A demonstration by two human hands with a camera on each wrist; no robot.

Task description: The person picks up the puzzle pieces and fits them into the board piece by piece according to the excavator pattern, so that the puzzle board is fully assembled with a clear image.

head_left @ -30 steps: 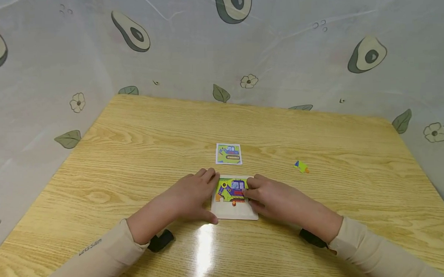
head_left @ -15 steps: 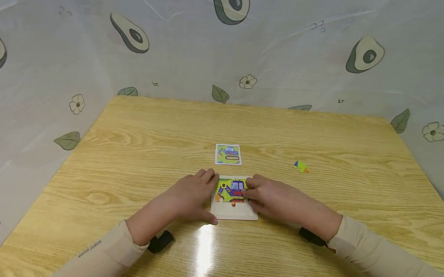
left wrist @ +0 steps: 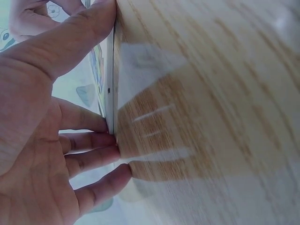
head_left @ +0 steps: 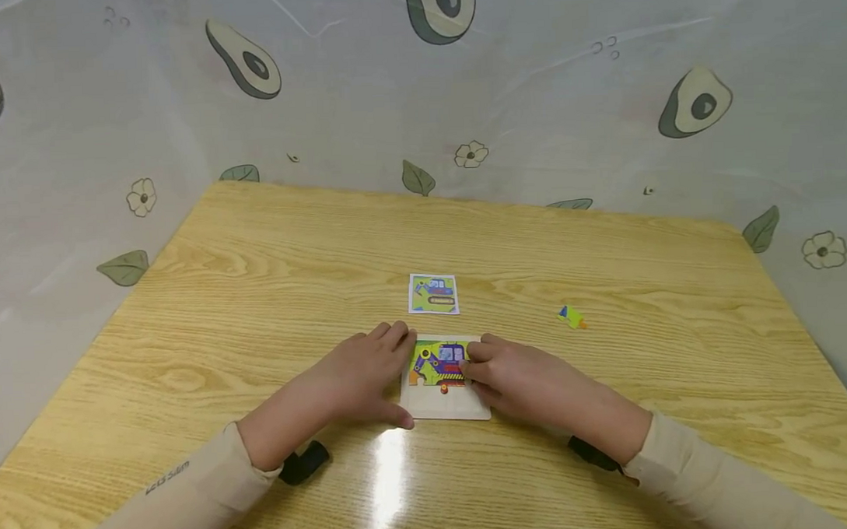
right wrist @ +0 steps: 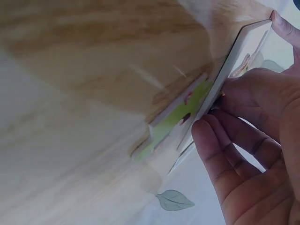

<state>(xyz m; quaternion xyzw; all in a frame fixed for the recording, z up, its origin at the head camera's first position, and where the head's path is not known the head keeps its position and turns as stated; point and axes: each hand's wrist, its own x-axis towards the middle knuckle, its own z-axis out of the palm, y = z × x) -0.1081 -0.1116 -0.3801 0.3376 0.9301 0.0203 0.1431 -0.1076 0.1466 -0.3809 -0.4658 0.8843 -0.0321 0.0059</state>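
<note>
In the head view, a white puzzle board (head_left: 446,408) lies before me, its upper half filled with joined pieces (head_left: 441,365) picturing a blue and red excavator on green. My left hand (head_left: 360,376) holds the board's left side, thumb at the near corner and fingers at the far one. At the right edge my right hand (head_left: 514,374) has its fingers bent, thumb and forefinger together on a puzzle piece that they mostly cover. In the right wrist view these fingertips (right wrist: 204,131) meet the board's edge (right wrist: 227,70). Below the joined row, the board's surface is bare.
A square picture card (head_left: 433,294) of the same excavator lies beyond the board. One loose puzzle piece (head_left: 572,317), green with blue and orange, lies to the right. An avocado-print cloth (head_left: 529,89) hangs behind the wooden table (head_left: 290,261).
Both hands keep their places on the board. The whole view has shifted very slightly; the card and the loose piece lie as before.
</note>
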